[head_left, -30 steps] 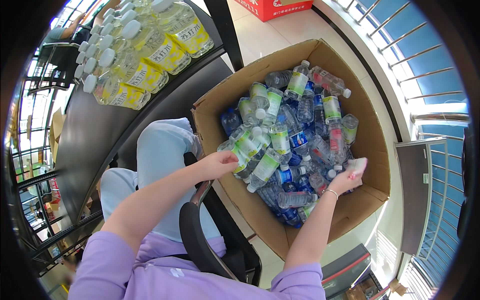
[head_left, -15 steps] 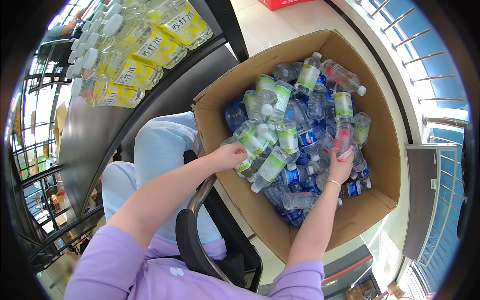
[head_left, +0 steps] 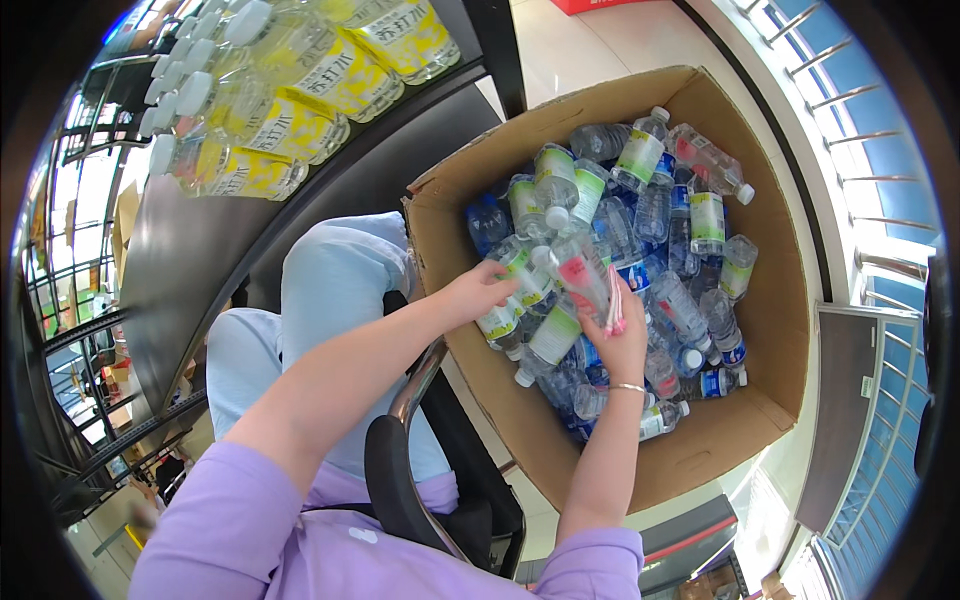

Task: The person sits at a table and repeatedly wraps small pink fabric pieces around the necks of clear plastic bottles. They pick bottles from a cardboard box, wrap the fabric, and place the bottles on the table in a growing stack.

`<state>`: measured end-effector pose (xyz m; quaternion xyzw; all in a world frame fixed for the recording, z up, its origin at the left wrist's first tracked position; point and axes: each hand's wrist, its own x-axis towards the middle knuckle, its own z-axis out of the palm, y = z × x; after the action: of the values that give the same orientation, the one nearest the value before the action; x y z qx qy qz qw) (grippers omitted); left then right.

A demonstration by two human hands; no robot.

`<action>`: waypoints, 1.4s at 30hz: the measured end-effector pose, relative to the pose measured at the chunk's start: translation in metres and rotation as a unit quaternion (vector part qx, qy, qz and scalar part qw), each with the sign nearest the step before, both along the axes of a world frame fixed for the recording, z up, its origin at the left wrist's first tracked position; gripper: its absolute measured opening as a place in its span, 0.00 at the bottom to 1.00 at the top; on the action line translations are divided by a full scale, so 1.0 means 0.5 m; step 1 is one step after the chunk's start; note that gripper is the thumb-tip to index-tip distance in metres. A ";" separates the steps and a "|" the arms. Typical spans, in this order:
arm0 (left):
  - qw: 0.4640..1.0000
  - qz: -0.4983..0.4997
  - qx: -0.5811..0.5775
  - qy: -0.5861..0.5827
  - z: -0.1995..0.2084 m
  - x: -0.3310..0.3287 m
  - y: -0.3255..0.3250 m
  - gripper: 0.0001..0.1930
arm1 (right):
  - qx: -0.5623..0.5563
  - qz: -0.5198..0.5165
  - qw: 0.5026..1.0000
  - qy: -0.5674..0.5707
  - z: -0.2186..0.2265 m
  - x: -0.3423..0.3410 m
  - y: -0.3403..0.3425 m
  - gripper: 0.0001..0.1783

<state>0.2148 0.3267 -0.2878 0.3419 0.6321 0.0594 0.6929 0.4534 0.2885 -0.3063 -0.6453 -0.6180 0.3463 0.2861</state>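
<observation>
My right hand [head_left: 622, 338] grips a clear plastic bottle [head_left: 582, 270] with a pink-red label, lifted over the pile inside the cardboard box [head_left: 690, 470]. A pink-and-white strip [head_left: 615, 305] shows between the fingers of that hand; what it is I cannot make out. Over the box's left side, my left hand [head_left: 476, 296] has its fingers loosely apart, close to a bottle with a green label [head_left: 500, 322]. No bottle is visible in its fingers. Below the held bottle lies another green-labelled bottle [head_left: 556, 335], tilted among several clear and blue-labelled ones.
On the left, full bottles with yellow labels [head_left: 340, 75] are packed on a black table [head_left: 190, 270]. A chair armrest [head_left: 395, 460] stands between my left arm and the box. Metal railings [head_left: 870, 220] run along the right, and a red box [head_left: 585, 4] is at the top.
My right hand has moved left with the pink-labelled bottle, from the right side of the pile to its middle. My left hand has shifted slightly, its fingers loosened. The view has turned a little.
</observation>
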 end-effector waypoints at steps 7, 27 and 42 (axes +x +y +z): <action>0.966 -0.206 0.090 -0.128 0.098 -0.018 0.029 0.33 | -0.104 0.168 0.970 0.145 0.148 -0.041 -0.024 0.39; 0.946 0.139 -0.003 -0.292 0.417 -0.258 -0.103 0.18 | 0.059 -0.067 0.949 0.301 0.466 -0.287 0.037 0.09; 0.866 -0.008 0.223 -0.448 0.546 -0.445 -0.343 0.34 | 0.079 0.317 0.910 0.255 0.728 -0.578 -0.090 0.07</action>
<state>-0.0076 0.1553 -0.0146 0.4285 0.2206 0.3405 0.8074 0.1641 0.2437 0.0580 -0.2804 -0.7215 0.5217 0.3587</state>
